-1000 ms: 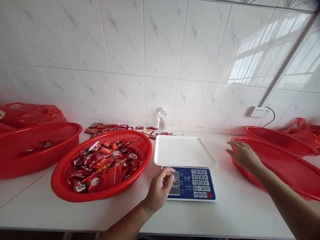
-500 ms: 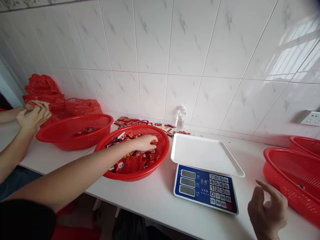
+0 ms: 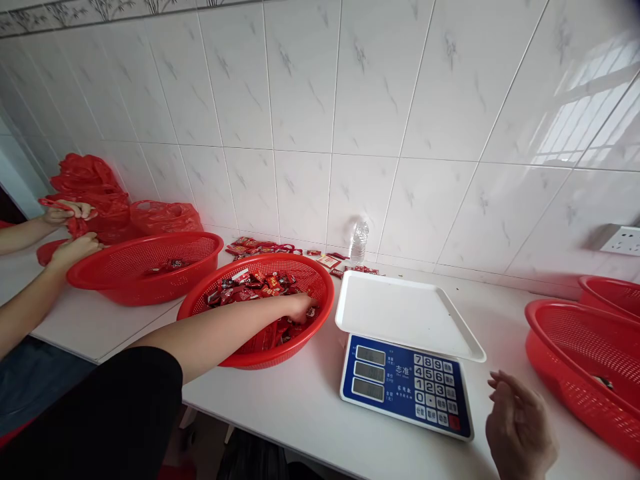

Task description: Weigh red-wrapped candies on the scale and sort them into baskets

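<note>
My left hand [image 3: 300, 308] reaches down into the right side of a red perforated plastic basket [image 3: 323, 327]. Its fingers dip among small red wrapped packets [image 3: 265, 285] and are mostly hidden, so their grip does not show. One packet lies against the fingertips. My right hand [image 3: 523, 427] hovers over the table at the lower right, beside the digital scale [image 3: 407, 387]. Its fingers are curled and close together, with nothing visible in them. The scale's white tray [image 3: 400, 310] bears no goods and its displays look blank.
Loose red packets [image 3: 257, 247] and a clear plastic bottle [image 3: 359, 241] lie along the wall. Another red basket [image 3: 200, 257] stands left, near a co-worker's hands [image 3: 75, 233] handling a red plastic bag. Filled red bags [image 3: 165, 217] sit behind. More red baskets [image 3: 560, 327] stand at right.
My left hand has gone deeper among the packets, and the basket has shifted slightly left. My right hand's fingers have drawn together. The co-worker's hands have moved apart on the bag.
</note>
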Tool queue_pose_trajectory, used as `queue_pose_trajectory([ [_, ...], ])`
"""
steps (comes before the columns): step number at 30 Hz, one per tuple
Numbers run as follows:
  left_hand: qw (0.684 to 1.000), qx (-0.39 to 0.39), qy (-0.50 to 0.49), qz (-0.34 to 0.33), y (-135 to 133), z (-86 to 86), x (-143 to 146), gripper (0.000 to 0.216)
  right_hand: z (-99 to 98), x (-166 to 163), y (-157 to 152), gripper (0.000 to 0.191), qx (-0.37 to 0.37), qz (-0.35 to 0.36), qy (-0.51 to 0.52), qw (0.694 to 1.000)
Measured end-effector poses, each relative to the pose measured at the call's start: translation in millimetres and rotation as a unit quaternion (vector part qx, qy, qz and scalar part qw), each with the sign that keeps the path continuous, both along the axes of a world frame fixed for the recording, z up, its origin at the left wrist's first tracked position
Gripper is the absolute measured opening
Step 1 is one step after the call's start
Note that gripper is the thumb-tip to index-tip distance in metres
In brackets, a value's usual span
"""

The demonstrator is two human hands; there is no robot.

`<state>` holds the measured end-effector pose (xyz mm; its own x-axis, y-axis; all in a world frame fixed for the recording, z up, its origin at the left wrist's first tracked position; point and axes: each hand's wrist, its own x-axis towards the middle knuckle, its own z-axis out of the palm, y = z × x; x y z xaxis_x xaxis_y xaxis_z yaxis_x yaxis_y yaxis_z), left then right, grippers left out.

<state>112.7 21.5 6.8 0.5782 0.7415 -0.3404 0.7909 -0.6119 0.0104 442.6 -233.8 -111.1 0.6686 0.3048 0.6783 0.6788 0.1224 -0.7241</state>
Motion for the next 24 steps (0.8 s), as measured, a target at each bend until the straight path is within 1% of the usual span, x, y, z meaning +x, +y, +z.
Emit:
queue_pose_trajectory([
  [2,0.999,-0.005,-0.042,-0.018,2.5,8.6,0.4,0.038,2.5,0.2,-1.5,0.043,-0.01,0.005,0.022,1.0],
  [3,0.998,-0.006,-0.062,-0.012,5.6,15.2,-0.7,0.032,4.5,-0.5,-2.3,0.044,-0.015,0.007,0.03,0.999],
  [4,0.996,-0.01,-0.085,0.004,9.5,23.2,-2.3,0.027,6.8,-1.4,-3.1,0.045,-0.019,0.01,0.037,0.999],
  [6,0.986,-0.027,-0.15,0.069,17.2,42.4,-4.4,0.024,11.5,-3.8,-4.2,0.047,-0.027,0.017,0.049,0.998],
  [8,0.96,-0.059,-0.238,0.136,20.5,62.6,-1.2,0.025,15.4,-6.1,-4.7,0.048,-0.032,0.027,0.059,0.997],
  [10,0.927,-0.101,-0.325,0.155,16.4,79.1,10.3,0.029,18.1,-7.4,-5.0,0.049,-0.03,0.031,0.067,0.997],
  [11,0.912,-0.129,-0.362,0.144,11.8,85.0,18.9,0.032,19.0,-7.7,-5.1,0.049,-0.028,0.031,0.071,0.997],
  [13,0.882,-0.2,-0.417,0.095,1.0,91.3,38.7,0.043,20.0,-8.0,-5.4,0.05,-0.022,0.026,0.079,0.996],
  [15,0.859,-0.272,-0.433,0.04,-6.3,91.6,55.6,0.061,20.5,-8.1,-5.8,0.051,-0.019,0.02,0.088,0.996],
  [16,0.853,-0.297,-0.428,0.022,-6.9,90.0,60.7,0.07,20.6,-8.2,-6.0,0.051,-0.02,0.019,0.092,0.995],
  [17,0.853,-0.31,-0.419,0.015,-4.9,87.6,62.8,0.077,20.6,-8.3,-6.2,0.052,-0.021,0.02,0.095,0.995],
  [18,0.86,-0.306,-0.408,0.018,-0.4,84.5,61.8,0.079,20.5,-8.4,-6.3,0.052,-0.022,0.022,0.098,0.995],
  [19,0.872,-0.288,-0.396,0.029,6.0,80.8,57.8,0.076,20.3,-8.4,-6.2,0.052,-0.024,0.024,0.1,0.994],
  [20,0.887,-0.256,-0.383,0.045,13.6,76.3,51.3,0.068,19.9,-8.3,-6.0,0.052,-0.025,0.025,0.101,0.994],
  [22,0.924,-0.163,-0.337,0.082,29.1,65.6,34.0,0.047,18.5,-7.5,-5.3,0.052,-0.025,0.026,0.105,0.994],
  [24,0.955,-0.066,-0.264,0.12,40.6,53.2,16.1,0.038,16.3,-6.3,-4.2,0.051,-0.021,0.028,0.108,0.994],
])
